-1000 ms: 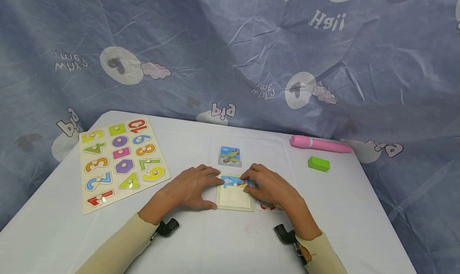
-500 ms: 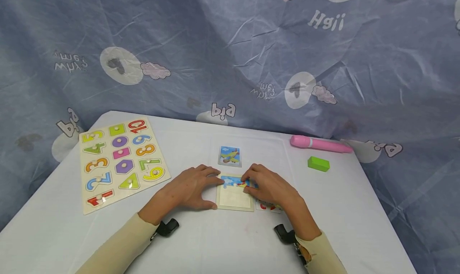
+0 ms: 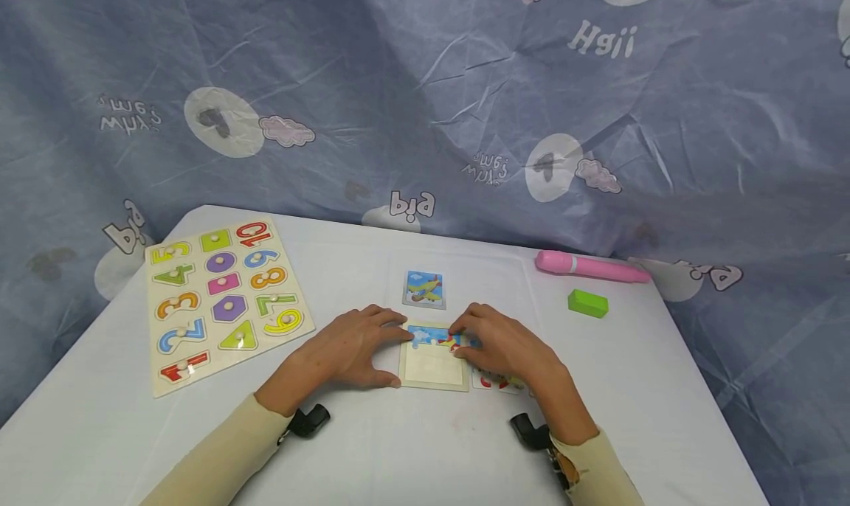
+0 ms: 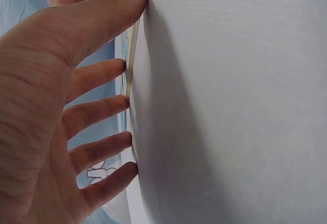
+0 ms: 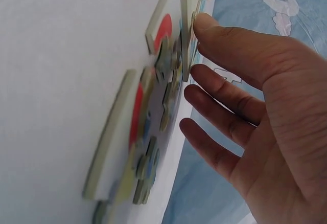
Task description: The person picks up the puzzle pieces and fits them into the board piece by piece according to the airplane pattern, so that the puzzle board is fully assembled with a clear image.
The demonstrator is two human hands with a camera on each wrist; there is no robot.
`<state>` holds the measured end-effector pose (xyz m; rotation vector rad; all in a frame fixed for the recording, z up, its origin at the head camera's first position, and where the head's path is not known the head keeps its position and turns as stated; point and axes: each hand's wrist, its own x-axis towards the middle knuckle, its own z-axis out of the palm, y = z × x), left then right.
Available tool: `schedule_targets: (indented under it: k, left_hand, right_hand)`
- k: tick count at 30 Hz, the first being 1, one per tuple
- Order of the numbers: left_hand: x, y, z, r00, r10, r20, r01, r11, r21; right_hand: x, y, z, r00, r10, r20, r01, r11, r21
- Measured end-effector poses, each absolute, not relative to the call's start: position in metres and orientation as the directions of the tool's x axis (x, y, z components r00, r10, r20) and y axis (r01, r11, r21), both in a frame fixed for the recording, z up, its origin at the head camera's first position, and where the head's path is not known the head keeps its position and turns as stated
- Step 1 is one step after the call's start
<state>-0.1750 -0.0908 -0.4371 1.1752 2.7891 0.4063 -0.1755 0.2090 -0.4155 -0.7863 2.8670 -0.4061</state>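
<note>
A small wooden jigsaw tray (image 3: 434, 366) lies mid-table, with blue sky pieces (image 3: 425, 335) along its far side and bare wood nearer me. My left hand (image 3: 355, 347) steadies its left side, thumb at the near corner and index finger at the far one; the left wrist view shows the other fingers spread along the table. With thumb and index finger, my right hand (image 3: 501, 344) pinches a red-and-yellow jigsaw piece (image 3: 452, 344) at the tray's far right. Beneath that hand, loose jigsaw pieces (image 5: 148, 168) lie beside the tray, partly hidden.
Just beyond the tray lies a small airplane picture (image 3: 425, 289). A number-and-shape peg board (image 3: 229, 307) covers the table's left side. Toward the back right are a green block (image 3: 587, 303) and a pink marker-shaped stick (image 3: 592, 266). A patterned blue-grey cloth (image 3: 398, 122) hangs behind the table.
My right hand has shifted slightly to the right, uncovering more of the red-and-yellow piece. The left hand stays at the tray's left side.
</note>
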Motion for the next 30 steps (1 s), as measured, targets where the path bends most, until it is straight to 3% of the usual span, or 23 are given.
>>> schedule_targets:
  k: [30]
  left_hand:
    - [-0.175, -0.095, -0.44, -0.697, 0.715, 0.059, 0.697, 0.656, 0.291]
  right_hand:
    - [-0.172, 0.231, -0.411, -0.869, -0.483, -0.108, -0.431, 0.846, -0.313]
